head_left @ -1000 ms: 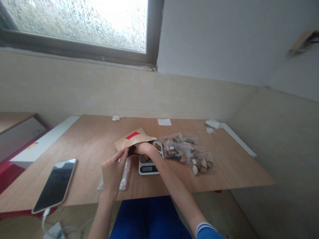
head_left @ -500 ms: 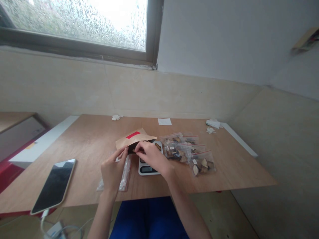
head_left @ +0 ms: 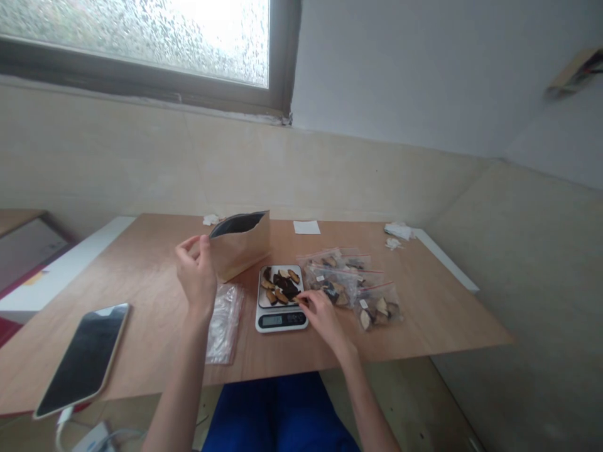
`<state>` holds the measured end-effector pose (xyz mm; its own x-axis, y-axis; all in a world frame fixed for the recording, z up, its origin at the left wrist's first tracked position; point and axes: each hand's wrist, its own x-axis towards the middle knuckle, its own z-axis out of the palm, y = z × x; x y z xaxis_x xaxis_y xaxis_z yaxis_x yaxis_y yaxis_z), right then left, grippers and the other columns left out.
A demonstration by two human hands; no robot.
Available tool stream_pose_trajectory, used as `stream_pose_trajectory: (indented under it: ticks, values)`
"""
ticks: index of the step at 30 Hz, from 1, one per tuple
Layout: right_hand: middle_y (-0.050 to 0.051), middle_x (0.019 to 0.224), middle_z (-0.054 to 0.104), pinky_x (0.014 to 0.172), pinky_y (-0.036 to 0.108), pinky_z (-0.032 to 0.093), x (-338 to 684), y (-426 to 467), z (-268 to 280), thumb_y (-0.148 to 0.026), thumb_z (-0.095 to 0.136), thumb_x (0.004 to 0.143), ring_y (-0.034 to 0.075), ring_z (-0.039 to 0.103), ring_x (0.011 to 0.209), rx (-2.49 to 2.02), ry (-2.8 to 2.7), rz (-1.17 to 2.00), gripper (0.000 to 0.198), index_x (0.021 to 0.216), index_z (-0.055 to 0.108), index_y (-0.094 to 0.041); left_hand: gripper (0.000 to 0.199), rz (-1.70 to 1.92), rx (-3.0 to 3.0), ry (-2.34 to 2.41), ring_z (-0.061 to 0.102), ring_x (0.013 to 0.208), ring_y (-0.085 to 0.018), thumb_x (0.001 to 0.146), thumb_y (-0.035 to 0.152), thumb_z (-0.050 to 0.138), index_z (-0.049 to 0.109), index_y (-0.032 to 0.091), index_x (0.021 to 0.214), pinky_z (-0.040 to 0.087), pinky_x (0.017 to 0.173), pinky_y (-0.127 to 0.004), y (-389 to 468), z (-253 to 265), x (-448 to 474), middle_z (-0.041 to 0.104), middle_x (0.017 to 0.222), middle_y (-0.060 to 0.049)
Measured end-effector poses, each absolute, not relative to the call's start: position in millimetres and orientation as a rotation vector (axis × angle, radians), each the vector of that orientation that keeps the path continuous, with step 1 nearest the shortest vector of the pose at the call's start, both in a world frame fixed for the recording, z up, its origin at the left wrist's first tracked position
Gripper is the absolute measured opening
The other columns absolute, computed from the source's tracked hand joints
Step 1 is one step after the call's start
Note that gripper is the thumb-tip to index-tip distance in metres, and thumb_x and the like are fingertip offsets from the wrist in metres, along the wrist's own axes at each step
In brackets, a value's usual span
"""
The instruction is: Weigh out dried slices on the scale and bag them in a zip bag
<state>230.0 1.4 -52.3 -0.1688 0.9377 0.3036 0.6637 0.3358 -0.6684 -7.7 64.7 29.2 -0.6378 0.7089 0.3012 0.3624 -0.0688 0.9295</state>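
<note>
My left hand [head_left: 196,273] is closed at the left edge of an open brown kraft paper bag [head_left: 242,250], whose dark mouth faces up. A white digital kitchen scale [head_left: 282,321] lies in front of me, its display too blurred to read. Dried brown and dark slices [head_left: 281,285], like dried mushroom, are spread over its plate. At the plate's lower right corner my right hand [head_left: 325,317] pinches a small brown slice [head_left: 300,301]. Flat clear zip bags [head_left: 223,326] lie left of the scale, below the kraft bag.
Several zip bags filled with slices [head_left: 380,307] lie right of the scale. A phone [head_left: 85,355] with a charging cable rests at the left front edge. White paper [head_left: 307,227] and crumpled tissues [head_left: 399,231] lie along the back near the wall.
The kraft bag has gone from tilted over the scale to upright behind it on the left. My right hand has left its mouth and come down to the scale plate, uncovering the slices.
</note>
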Motion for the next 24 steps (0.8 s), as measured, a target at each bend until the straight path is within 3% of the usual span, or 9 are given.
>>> stream_pose_trajectory:
  ticks: [5, 11, 15, 21, 24]
  values:
    - [0.007, 0.100, 0.063, 0.087, 0.038, 0.045, 225.8, 2.7, -66.7, -0.009, 0.044, 0.085, 0.020, 0.055, 0.097, -1.286, -1.961, 0.504, 0.023, 0.096, 0.061, -0.019, 0.045, 1.788, 1.195, 1.871, 0.052, 0.110, -0.024, 0.084, 0.046, 0.041, 0.044, 0.012, 0.112, 0.044, 0.089, -0.036, 71.0, 20.2, -9.9, 0.050, 0.120, -0.018]
    - [0.008, 0.101, 0.056, 0.090, 0.035, 0.045, 223.7, 8.5, -73.2, -0.012, 0.044, 0.085, 0.018, 0.056, 0.099, -1.320, -1.881, 0.504, 0.024, 0.094, 0.064, -0.020, 0.040, 1.694, 1.212, 1.954, 0.044, 0.118, -0.027, 0.082, 0.036, 0.043, 0.043, 0.012, 0.114, 0.038, 0.096, -0.043, 50.9, -16.1, -13.6, 0.041, 0.123, -0.018]
    - [0.007, 0.102, 0.055, 0.091, 0.034, 0.045, 223.6, 5.6, -67.5, -0.012, 0.044, 0.085, 0.017, 0.056, 0.100, -1.308, -1.850, 0.532, 0.024, 0.093, 0.064, -0.022, 0.038, 1.525, 1.372, 2.064, 0.047, 0.110, -0.028, 0.078, 0.036, 0.044, 0.047, 0.012, 0.108, 0.042, 0.090, -0.045, 32.6, -44.4, -21.1, 0.045, 0.114, -0.016]
    - [0.006, 0.099, 0.055, 0.091, 0.035, 0.043, 230.7, -12.2, -64.5, -0.012, 0.042, 0.084, 0.018, 0.054, 0.099, -1.356, -1.633, 0.459, 0.026, 0.091, 0.064, -0.023, 0.032, 1.030, 1.614, 1.996, 0.057, 0.077, -0.026, 0.074, 0.045, 0.043, 0.054, 0.017, 0.084, 0.047, 0.077, -0.045, 9.3, -87.6, -27.1, 0.052, 0.079, -0.008]
    - [0.006, 0.096, 0.056, 0.089, 0.034, 0.044, 233.0, -23.8, -66.5, -0.011, 0.040, 0.083, 0.018, 0.055, 0.096, -1.385, -1.583, 0.469, 0.027, 0.088, 0.064, -0.023, 0.031, 0.963, 1.731, 1.938, 0.057, 0.074, -0.026, 0.070, 0.048, 0.047, 0.053, 0.019, 0.079, 0.047, 0.076, -0.045, 4.4, -100.3, -25.2, 0.051, 0.076, -0.006]
